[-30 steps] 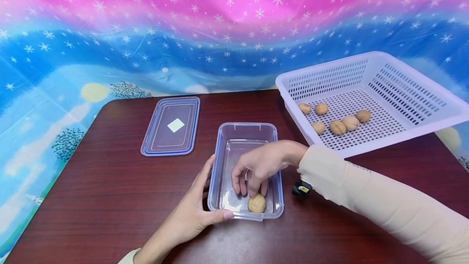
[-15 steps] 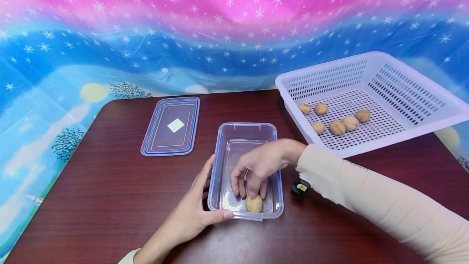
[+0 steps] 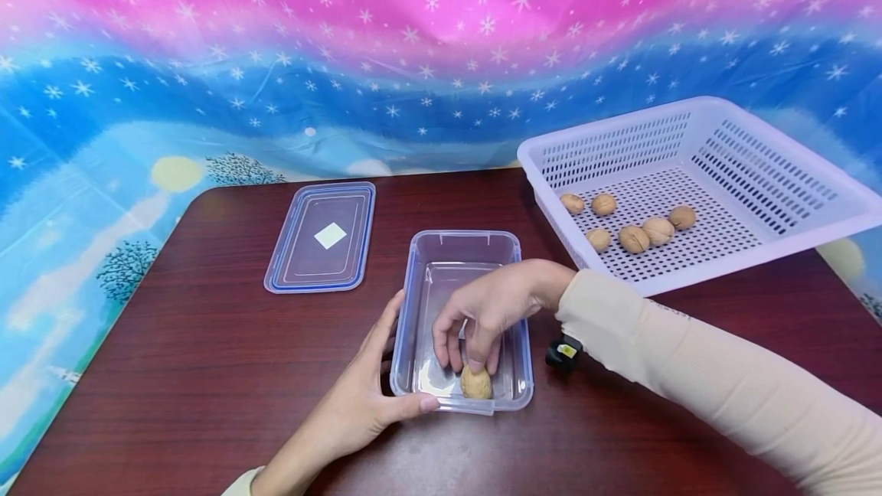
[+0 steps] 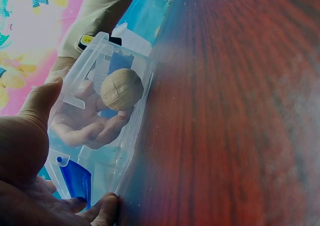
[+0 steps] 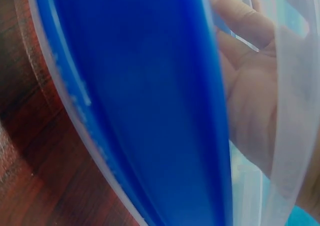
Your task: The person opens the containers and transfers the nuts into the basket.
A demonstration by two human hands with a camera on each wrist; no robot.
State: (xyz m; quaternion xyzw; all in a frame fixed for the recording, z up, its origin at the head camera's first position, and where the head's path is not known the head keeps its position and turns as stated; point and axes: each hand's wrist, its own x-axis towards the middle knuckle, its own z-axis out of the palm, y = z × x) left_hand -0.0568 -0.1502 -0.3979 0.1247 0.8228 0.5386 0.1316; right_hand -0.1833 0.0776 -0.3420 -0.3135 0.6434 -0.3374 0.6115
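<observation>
A clear plastic food container (image 3: 412, 312) with blue side clips stands near the middle of the table in the head view. My left hand (image 3: 361, 404) holds its near left corner, thumb over the front rim and fingers along the left wall. Inside, at the front end, lies a walnut (image 3: 475, 383). My right hand (image 3: 492, 305) reaches down into the container and pinches the walnut with thumb and fingers. Through the clear end wall, the left wrist view shows the walnut (image 4: 122, 89) against the right fingertips. A blue clip (image 5: 150, 105) fills much of the right wrist view.
The container's lid (image 3: 296, 251), with a pale square label (image 3: 330, 236), lies flat at the back left. On the right stands a perforated white basket (image 3: 744, 251) with several walnuts (image 3: 635, 239). A patterned cloth (image 3: 413, 60) hangs behind the dark wooden table (image 3: 207, 373).
The walnut in the container has shifted slightly left and turned under my right fingers. My right hand has moved very slightly with it; my left hand has stayed put.
</observation>
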